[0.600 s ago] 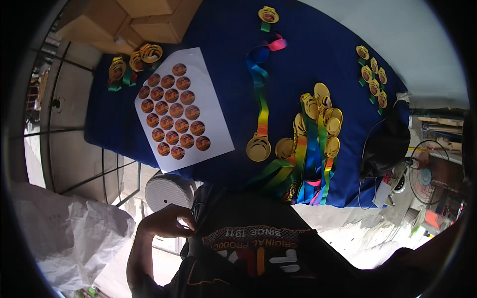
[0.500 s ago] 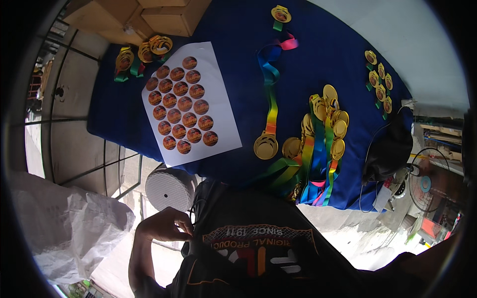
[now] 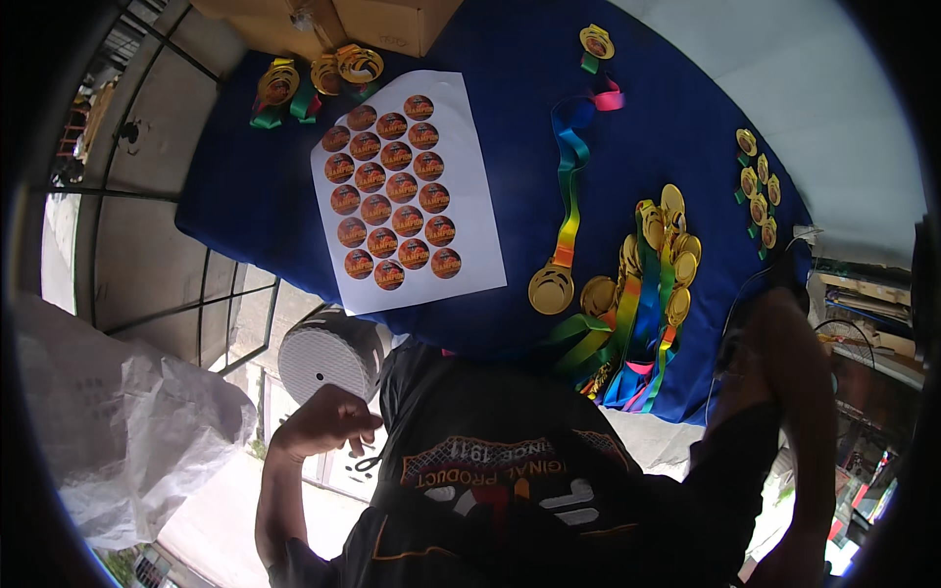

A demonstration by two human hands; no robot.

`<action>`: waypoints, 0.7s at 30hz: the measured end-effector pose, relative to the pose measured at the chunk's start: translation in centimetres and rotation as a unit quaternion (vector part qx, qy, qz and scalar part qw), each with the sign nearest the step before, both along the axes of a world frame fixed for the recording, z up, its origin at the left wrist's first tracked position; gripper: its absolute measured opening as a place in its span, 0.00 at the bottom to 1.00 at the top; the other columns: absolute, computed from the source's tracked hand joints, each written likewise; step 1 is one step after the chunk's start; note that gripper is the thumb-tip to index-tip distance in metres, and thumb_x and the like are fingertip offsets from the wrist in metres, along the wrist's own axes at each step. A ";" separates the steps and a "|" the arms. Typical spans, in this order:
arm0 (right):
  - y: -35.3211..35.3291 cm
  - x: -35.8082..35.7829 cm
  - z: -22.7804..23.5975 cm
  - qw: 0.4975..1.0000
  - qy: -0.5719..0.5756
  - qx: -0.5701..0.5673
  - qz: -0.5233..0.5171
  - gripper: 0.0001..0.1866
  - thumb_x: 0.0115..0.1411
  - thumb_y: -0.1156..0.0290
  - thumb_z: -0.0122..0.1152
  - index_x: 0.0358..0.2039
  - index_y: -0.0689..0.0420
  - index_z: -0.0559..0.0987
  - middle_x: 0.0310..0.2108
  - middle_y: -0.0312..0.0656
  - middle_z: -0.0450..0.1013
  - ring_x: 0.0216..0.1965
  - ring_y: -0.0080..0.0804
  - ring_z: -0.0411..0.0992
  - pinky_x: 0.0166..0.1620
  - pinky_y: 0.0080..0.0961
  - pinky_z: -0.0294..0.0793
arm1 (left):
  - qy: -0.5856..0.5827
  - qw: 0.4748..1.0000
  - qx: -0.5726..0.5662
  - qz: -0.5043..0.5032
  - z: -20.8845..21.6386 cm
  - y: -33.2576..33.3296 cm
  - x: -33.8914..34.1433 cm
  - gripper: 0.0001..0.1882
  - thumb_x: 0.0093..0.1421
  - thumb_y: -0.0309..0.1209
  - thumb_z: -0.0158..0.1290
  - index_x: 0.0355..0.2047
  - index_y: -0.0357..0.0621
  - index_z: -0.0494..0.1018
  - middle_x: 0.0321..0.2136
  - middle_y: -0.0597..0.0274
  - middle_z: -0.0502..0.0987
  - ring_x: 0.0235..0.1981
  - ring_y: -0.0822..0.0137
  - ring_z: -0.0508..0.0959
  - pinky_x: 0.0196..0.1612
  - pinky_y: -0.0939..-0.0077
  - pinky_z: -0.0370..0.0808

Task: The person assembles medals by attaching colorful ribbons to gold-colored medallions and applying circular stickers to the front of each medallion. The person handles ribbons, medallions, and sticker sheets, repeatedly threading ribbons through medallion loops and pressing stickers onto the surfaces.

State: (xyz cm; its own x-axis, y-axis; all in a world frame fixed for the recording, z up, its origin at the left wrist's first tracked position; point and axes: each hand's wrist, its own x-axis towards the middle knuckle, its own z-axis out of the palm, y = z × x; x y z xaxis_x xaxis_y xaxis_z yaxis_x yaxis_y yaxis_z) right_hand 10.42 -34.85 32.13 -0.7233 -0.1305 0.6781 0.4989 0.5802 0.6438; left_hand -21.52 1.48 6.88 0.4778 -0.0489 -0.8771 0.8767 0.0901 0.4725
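Note:
My left hand [image 3: 335, 421] is raised beside my dark shirt, its fingers curled in and nothing seen in them. My right arm is sharply bent at the right, its elbow in front of the table's side. The right hand [image 3: 789, 563] is dark at the lower edge, and its fingers cannot be made out. On the blue-covered table lies a white sheet of round printed stickers [image 3: 480, 250]. To its right, a gold medal [image 3: 551, 290] lies on a stretched rainbow ribbon [image 3: 569, 186]. A bunch of gold medals [image 3: 671, 230] with ribbons lies nearer the front edge.
Cardboard boxes [image 3: 377, 24] stand at the far left, near several gold medals [image 3: 279, 83]. More medals [image 3: 758, 208] lie at the right edge, and another medal [image 3: 596, 42] at the back. A grey-white roll [image 3: 319, 363] and white plastic sheeting [image 3: 147, 431] are at the left.
My right arm has swung up and folded at the elbow, covering much of the black cloth-like thing and the fan. My left hand has moved slightly up; the view has shifted.

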 end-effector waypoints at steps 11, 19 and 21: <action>22.1 3.5 -24.0 0.717 0.257 -0.602 -0.240 0.37 0.45 0.59 0.78 0.57 0.56 0.77 0.61 0.46 0.70 0.63 0.47 0.68 0.62 0.46 0.69 | -0.173 0.855 -0.190 0.451 -6.1 -5.7 9.7 0.32 0.69 0.51 0.53 0.61 0.37 0.67 0.46 0.53 0.82 0.37 0.64 0.86 0.35 0.75 0.80; 22.4 2.5 -33.7 0.744 0.217 -0.558 -0.296 0.28 0.44 0.58 0.76 0.46 0.57 0.80 0.55 0.42 0.71 0.61 0.42 0.67 0.57 0.46 0.69 | -0.151 0.843 -0.143 0.497 -5.0 -7.5 11.7 0.24 0.73 0.44 0.49 0.61 0.42 0.67 0.48 0.57 0.80 0.42 0.66 0.83 0.37 0.76 0.75; 22.4 2.7 -33.9 0.741 0.229 -0.561 -0.290 0.27 0.46 0.60 0.75 0.46 0.56 0.81 0.56 0.41 0.72 0.61 0.41 0.67 0.57 0.45 0.69 | -0.158 0.830 -0.141 0.516 -5.0 -7.9 12.3 0.25 0.73 0.45 0.49 0.62 0.43 0.66 0.48 0.57 0.80 0.43 0.67 0.82 0.37 0.77 0.74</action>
